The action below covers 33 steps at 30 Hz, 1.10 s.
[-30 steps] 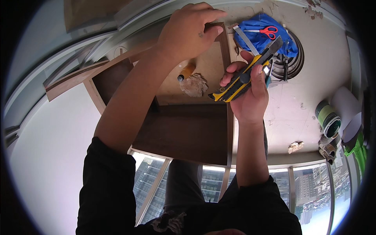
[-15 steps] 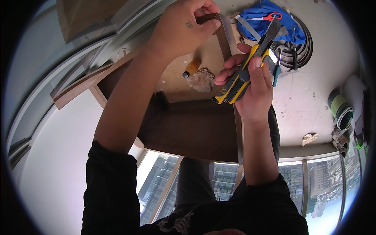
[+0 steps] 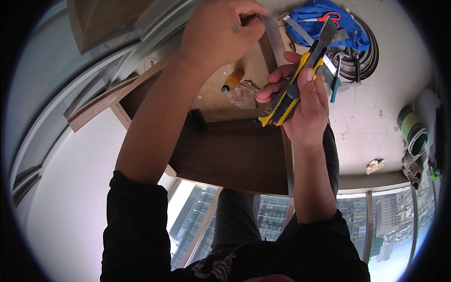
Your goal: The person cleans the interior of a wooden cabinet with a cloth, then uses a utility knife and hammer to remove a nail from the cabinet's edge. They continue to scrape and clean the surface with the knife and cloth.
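My right hand (image 3: 307, 105) is wrapped round a yellow and black utility knife (image 3: 286, 96). Its wide blade (image 3: 325, 35) is out and points up and away from me. My left hand (image 3: 225, 33) is closed at the far corner of a brown wooden frame (image 3: 268, 50), thumb and forefinger about the corner. A thin greyish strip (image 3: 273, 35) runs along the outer edge of that frame, close to those fingers. Inside the frame lie an orange bottle-like thing with a dark end (image 3: 232, 81) and a crumpled beige wad (image 3: 244, 95).
On the floor at the right are a blue bag (image 3: 307, 13), red-handled scissors (image 3: 331, 18), a dark coil (image 3: 371, 56) and a teal-handled tool (image 3: 335, 89). Farther right stand a green and dark can (image 3: 413, 129) and a crumpled lump (image 3: 375, 166). Windows line the near side.
The left forefinger has come down closer to the thumb at the frame's corner. My right hand keeps its hold on the knife. The whole view has shifted slightly.
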Motion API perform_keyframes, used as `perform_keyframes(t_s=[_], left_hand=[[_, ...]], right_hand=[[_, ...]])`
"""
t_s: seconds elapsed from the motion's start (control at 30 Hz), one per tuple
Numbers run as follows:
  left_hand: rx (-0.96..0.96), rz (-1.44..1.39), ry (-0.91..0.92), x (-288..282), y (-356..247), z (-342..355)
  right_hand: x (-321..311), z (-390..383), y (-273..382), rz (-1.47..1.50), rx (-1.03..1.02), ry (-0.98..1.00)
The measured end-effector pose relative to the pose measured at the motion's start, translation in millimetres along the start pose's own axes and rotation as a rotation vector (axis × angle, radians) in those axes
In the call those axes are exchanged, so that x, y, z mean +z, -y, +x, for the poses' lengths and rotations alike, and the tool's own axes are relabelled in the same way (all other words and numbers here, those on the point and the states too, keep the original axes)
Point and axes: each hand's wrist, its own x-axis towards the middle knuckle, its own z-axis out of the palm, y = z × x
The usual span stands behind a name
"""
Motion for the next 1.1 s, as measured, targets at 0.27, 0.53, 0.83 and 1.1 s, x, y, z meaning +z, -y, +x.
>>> perform_keyframes(t_s=[0.27, 0.53, 0.83, 1.1], left_hand=[[-0.090, 0.023, -0.016, -4, -16, -1], [-0.100, 0.004, -0.028, -2, -15, -2], [-0.205, -0.061, 0.149, -4, -1, 11], [-0.258, -0.034, 0.257, -8, 2, 20]], right_hand=[[0, 0, 0, -0.002, 0.000, 0.006], [-2, 0, 0, 0.008, -0.003, 0.010], [-3, 1, -1, 0.016, -0.003, 0.021], [-1, 0, 0, 0.029, 0.024, 0.001]])
